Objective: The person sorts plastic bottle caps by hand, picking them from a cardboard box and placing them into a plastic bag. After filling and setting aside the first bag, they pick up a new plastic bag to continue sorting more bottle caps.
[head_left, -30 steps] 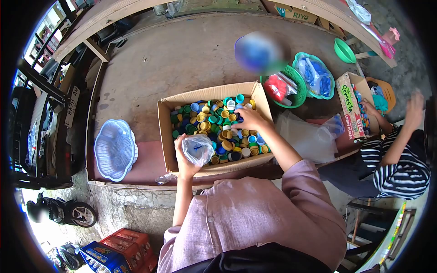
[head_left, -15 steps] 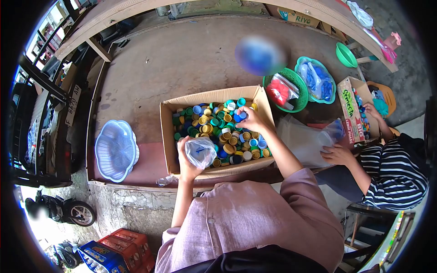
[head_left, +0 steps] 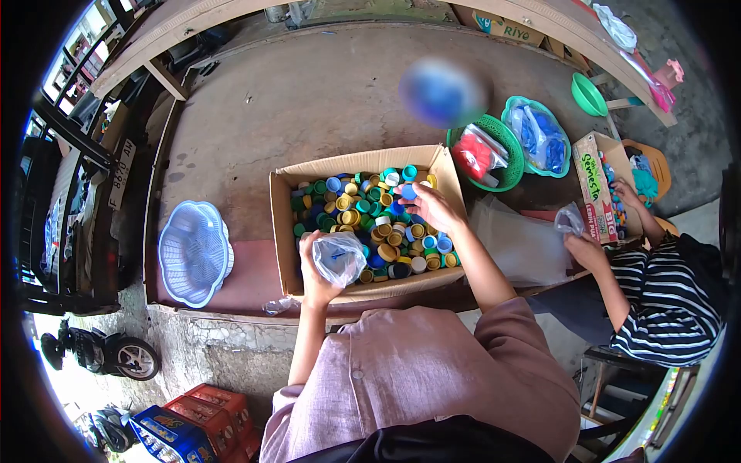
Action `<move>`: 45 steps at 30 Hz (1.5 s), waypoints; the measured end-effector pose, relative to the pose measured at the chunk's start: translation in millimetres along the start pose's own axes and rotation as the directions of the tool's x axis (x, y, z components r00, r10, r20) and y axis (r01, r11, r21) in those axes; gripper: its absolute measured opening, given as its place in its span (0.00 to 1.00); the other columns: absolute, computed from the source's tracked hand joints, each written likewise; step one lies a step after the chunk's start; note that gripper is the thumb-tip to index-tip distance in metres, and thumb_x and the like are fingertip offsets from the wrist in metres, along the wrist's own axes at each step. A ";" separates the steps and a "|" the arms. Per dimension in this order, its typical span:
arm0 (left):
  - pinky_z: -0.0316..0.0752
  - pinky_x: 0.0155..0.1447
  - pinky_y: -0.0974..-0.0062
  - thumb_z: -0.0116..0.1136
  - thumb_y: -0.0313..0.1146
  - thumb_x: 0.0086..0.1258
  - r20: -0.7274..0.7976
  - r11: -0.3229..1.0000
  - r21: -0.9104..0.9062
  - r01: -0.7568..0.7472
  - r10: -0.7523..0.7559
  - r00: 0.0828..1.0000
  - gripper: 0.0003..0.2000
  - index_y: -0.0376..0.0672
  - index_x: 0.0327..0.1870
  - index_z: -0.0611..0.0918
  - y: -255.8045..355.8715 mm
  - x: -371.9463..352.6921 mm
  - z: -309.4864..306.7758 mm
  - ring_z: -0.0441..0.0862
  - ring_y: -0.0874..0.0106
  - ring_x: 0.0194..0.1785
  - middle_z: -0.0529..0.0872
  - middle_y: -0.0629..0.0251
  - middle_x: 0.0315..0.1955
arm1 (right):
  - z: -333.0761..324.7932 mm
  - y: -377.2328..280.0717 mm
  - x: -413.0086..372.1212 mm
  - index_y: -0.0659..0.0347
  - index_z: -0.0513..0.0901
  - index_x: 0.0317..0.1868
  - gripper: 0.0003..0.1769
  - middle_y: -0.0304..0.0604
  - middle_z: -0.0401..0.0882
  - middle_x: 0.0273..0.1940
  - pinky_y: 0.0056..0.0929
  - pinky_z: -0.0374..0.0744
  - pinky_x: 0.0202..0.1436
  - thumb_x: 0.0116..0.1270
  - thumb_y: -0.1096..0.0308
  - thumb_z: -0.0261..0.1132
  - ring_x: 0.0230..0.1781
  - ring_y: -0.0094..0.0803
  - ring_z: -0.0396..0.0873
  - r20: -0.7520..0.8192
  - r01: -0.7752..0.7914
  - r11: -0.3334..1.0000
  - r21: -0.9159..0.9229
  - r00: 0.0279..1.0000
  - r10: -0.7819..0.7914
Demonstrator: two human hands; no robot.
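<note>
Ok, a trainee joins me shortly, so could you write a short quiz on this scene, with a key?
1. True or false: the left hand holds a clear plastic bag.
2. The right hand holds: A) a red packet; B) a blue bottle cap; C) a green bowl.
3. Fill in: for the wearer, the scalloped basket is ____ of the cardboard box.

Key: 1 true; 2 B; 3 left
</note>
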State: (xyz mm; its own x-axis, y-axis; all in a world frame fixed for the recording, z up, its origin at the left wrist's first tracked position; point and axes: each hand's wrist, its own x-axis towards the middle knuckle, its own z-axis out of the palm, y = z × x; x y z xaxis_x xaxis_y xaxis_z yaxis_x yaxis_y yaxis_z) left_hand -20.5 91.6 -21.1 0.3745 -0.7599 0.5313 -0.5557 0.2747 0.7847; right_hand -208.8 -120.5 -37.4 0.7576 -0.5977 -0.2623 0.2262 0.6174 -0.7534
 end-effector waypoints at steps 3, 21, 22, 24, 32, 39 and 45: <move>0.70 0.53 0.68 0.73 0.28 0.40 -0.007 1.000 0.003 -0.005 0.005 1.000 0.44 0.38 0.59 0.58 0.7 1.0 -0.2 0.73 0.64 0.49 0.69 0.55 0.47 | -11.8 11.9 6.4 0.61 0.77 0.47 0.13 0.37 0.78 0.46 0.20 0.75 0.43 0.66 0.63 0.58 0.39 0.23 0.76 -0.064 0.052 0.998 -0.042 0.996 -0.055; 0.71 0.53 0.69 0.72 0.26 0.39 -0.050 1.000 0.006 0.030 -0.029 0.998 0.43 0.39 0.59 0.58 0.9 -0.8 1.1 0.73 0.65 0.49 0.70 0.55 0.47 | 9.5 26.6 -0.4 0.65 0.74 0.31 0.17 0.41 0.78 0.28 0.21 0.76 0.30 0.44 0.71 0.74 0.26 0.23 0.78 -0.067 0.182 0.501 -0.846 0.897 -0.438; 0.71 0.53 0.69 0.72 0.26 0.39 -0.055 0.999 -0.006 0.051 -0.052 0.997 0.43 0.39 0.59 0.58 -0.4 -1.8 1.4 0.73 0.65 0.49 0.70 0.55 0.47 | 8.2 27.6 0.9 0.65 0.74 0.31 0.18 0.42 0.77 0.29 0.22 0.75 0.29 0.43 0.72 0.74 0.25 0.24 0.77 -0.034 0.210 0.455 -0.866 0.881 -0.472; 0.71 0.53 0.69 0.72 0.26 0.39 -0.059 0.999 0.015 0.051 -0.050 0.997 0.43 0.39 0.59 0.58 -2.5 -2.8 1.4 0.73 0.65 0.49 0.70 0.55 0.47 | 5.3 28.9 1.7 0.65 0.74 0.31 0.19 0.43 0.75 0.30 0.23 0.75 0.28 0.42 0.73 0.75 0.24 0.26 0.76 0.001 0.237 0.405 -0.883 0.864 -0.504; 0.69 0.55 0.69 0.70 0.25 0.39 -0.114 0.992 -0.053 0.111 -0.116 0.987 0.43 0.39 0.60 0.57 -0.2 -4.0 1.0 0.73 0.65 0.50 0.70 0.55 0.47 | 7.3 19.4 0.9 0.64 0.73 0.32 0.16 0.42 0.72 0.29 0.24 0.75 0.29 0.43 0.76 0.71 0.25 0.27 0.75 0.073 0.234 0.219 -0.947 0.823 -0.563; 0.67 0.57 0.68 0.69 0.27 0.40 -0.163 0.975 -0.171 0.145 -0.173 0.971 0.43 0.38 0.61 0.56 6.8 0.8 0.2 0.70 0.66 0.52 0.68 0.56 0.49 | 9.6 17.8 4.1 0.65 0.76 0.36 0.14 0.42 0.71 0.37 0.20 0.81 0.30 0.47 0.79 0.69 0.33 0.27 0.79 -0.055 0.332 0.449 -0.829 0.751 -0.658; 0.69 0.55 0.69 0.71 0.26 0.40 -0.172 0.979 -0.163 0.119 -0.147 0.974 0.43 0.39 0.60 0.57 8.1 2.4 0.5 0.72 0.66 0.50 0.69 0.56 0.48 | 13.1 10.1 0.0 0.63 0.78 0.35 0.16 0.42 0.77 0.29 0.26 0.76 0.33 0.46 0.70 0.73 0.29 0.27 0.78 0.023 0.262 0.220 -0.940 0.688 -0.725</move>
State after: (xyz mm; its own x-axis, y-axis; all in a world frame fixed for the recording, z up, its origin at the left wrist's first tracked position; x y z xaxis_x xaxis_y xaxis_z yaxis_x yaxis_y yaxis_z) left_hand -24.5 91.6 -13.7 0.5739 -0.6795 0.4571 -0.3788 0.2745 0.8838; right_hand -198.5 -107.6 -37.2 0.3715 -0.8474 0.3794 -0.3269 -0.5018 -0.8008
